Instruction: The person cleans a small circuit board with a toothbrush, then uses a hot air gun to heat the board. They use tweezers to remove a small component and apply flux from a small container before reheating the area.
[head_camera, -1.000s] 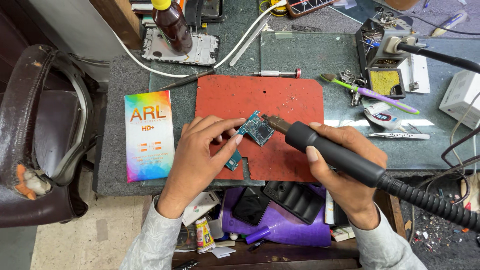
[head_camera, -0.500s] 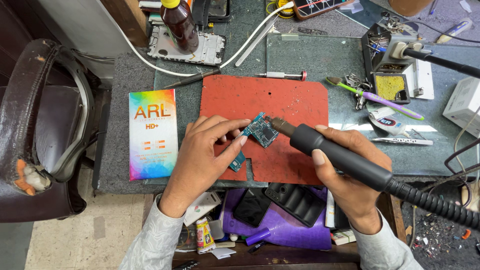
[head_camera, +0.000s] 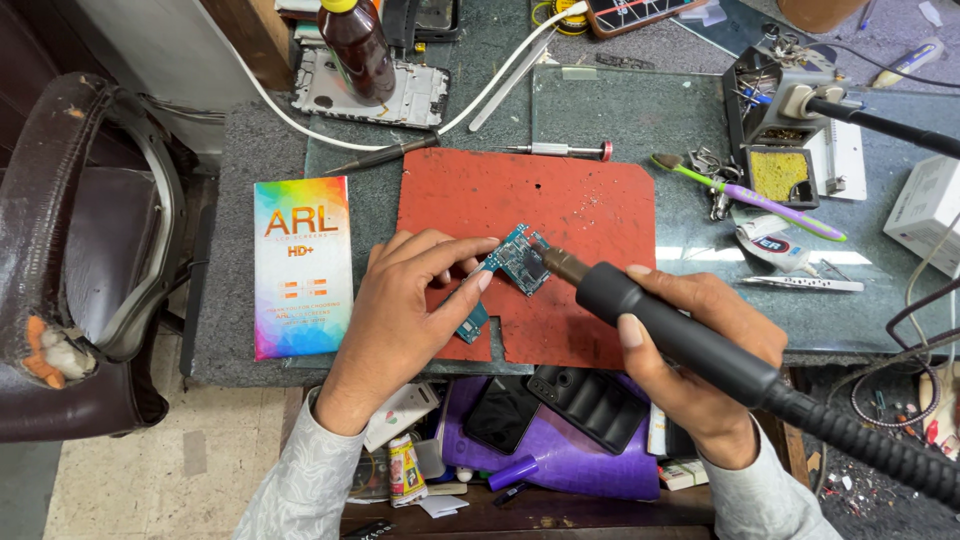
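On the red work mat (head_camera: 560, 200), the left hand (head_camera: 405, 310) pinches a small blue-green circuit board (head_camera: 520, 260) at its left edge. The right hand (head_camera: 700, 350) is clamped around a black hot-air handpiece (head_camera: 680, 335), whose nozzle tip is just right of the board.

Left hand (head_camera: 405, 310) lies palm-down, fingers extended (tips pinching), right hand (head_camera: 700, 350) curled in a grip.
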